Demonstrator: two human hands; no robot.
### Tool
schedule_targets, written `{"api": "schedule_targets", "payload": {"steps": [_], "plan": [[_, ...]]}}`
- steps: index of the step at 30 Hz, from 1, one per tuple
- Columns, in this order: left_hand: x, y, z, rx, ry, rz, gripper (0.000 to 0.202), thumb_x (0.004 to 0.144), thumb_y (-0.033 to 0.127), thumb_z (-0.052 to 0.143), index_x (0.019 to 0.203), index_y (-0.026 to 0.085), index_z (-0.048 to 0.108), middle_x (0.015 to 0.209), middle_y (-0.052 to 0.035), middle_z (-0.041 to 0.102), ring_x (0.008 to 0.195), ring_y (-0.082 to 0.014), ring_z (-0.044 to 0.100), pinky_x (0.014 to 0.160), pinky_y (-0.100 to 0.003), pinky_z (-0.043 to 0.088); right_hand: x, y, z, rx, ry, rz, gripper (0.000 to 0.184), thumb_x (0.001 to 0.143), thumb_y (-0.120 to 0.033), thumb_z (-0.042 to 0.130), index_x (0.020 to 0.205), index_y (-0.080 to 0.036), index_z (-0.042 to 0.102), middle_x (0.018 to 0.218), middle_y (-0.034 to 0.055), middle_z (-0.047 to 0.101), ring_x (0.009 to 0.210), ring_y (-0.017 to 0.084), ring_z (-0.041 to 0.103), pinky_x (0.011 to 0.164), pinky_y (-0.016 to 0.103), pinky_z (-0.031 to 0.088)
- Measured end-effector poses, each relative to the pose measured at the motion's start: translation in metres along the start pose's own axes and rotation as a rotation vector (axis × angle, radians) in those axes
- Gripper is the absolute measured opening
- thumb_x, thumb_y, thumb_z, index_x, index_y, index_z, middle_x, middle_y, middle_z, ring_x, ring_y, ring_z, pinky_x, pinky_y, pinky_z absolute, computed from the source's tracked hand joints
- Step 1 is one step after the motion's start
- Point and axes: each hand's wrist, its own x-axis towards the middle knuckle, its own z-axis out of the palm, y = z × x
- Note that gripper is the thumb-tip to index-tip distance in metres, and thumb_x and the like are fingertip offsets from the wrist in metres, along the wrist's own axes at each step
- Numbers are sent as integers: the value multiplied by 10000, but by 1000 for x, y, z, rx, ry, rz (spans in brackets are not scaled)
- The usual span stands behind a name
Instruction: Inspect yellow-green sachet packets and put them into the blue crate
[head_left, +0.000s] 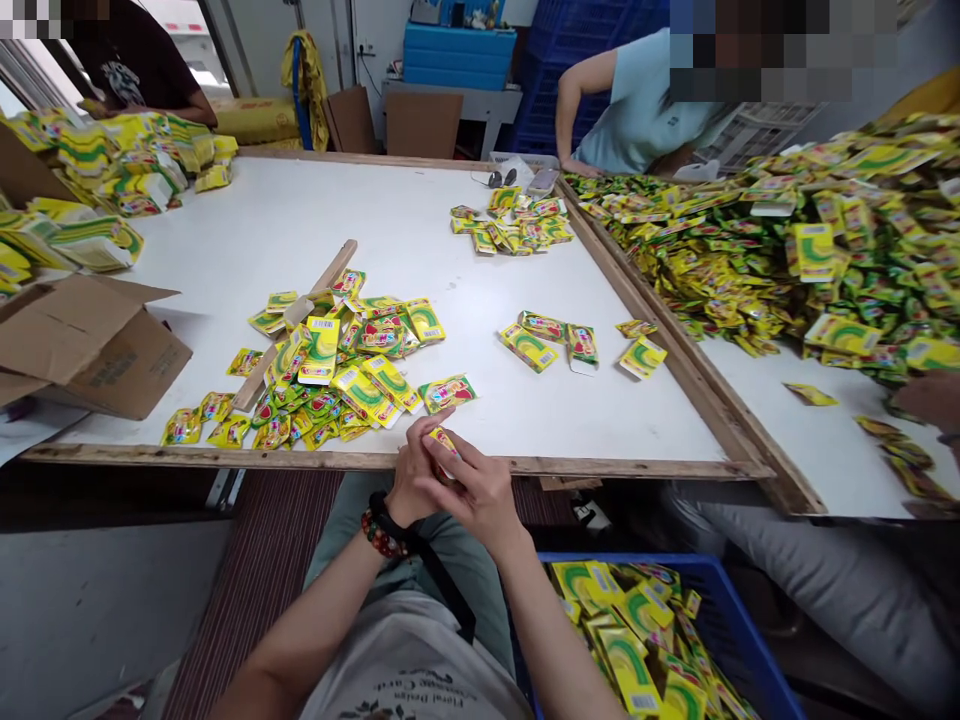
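Note:
My left hand (414,478) and my right hand (474,492) meet at the near edge of the white table, closed together around a small yellow packet (444,442). Only part of that packet shows between the fingers. Just beyond my fingertips lies a flat yellow and green packet (448,393) with a colourful printed front. To its left spreads a heap of small sachets (311,405) and larger yellow packets (322,350), some resting over a wooden strip (255,385). Beaded bracelets circle my left wrist.
A blue crate (739,600) of filled packets stands by my right leg. Wooden rails (675,365) edge the table. A cardboard box (97,345) sits at left, a big sachet pile (712,250) at right. Two people work across the table; another person's hand shows at the right edge.

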Motion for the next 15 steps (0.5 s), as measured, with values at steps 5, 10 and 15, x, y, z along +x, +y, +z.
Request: {"api": "schedule_targets", "payload": {"steps": [5, 10, 15], "plan": [[-1, -1, 0, 82, -98, -118, 579, 775, 408, 623, 1259, 201, 381, 1195, -130, 616, 982, -263, 665, 786, -405, 555, 0, -1, 4, 63, 172, 140, 308, 889, -278, 561, 1170, -244, 683, 1087, 65, 724, 892, 242, 722, 821, 378, 582], [-1, -3, 2, 76, -94, -148, 607, 745, 417, 635, 1251, 199, 382, 1166, -119, 628, 907, -257, 672, 736, -386, 543, 1, -3, 1, 148, 110, 226, 296, 906, -297, 550, 1158, -226, 688, 1098, 58, 724, 965, 248, 702, 845, 373, 565], [0, -2, 0, 0, -57, -126, 443, 800, 331, 561, 1202, 220, 408, 1125, -95, 600, 914, -220, 642, 740, -354, 529, 2, -6, 3, -138, -66, -53, 406, 940, -283, 498, 1335, -206, 555, 944, 100, 751, 758, 205, 706, 673, 303, 555]]}}
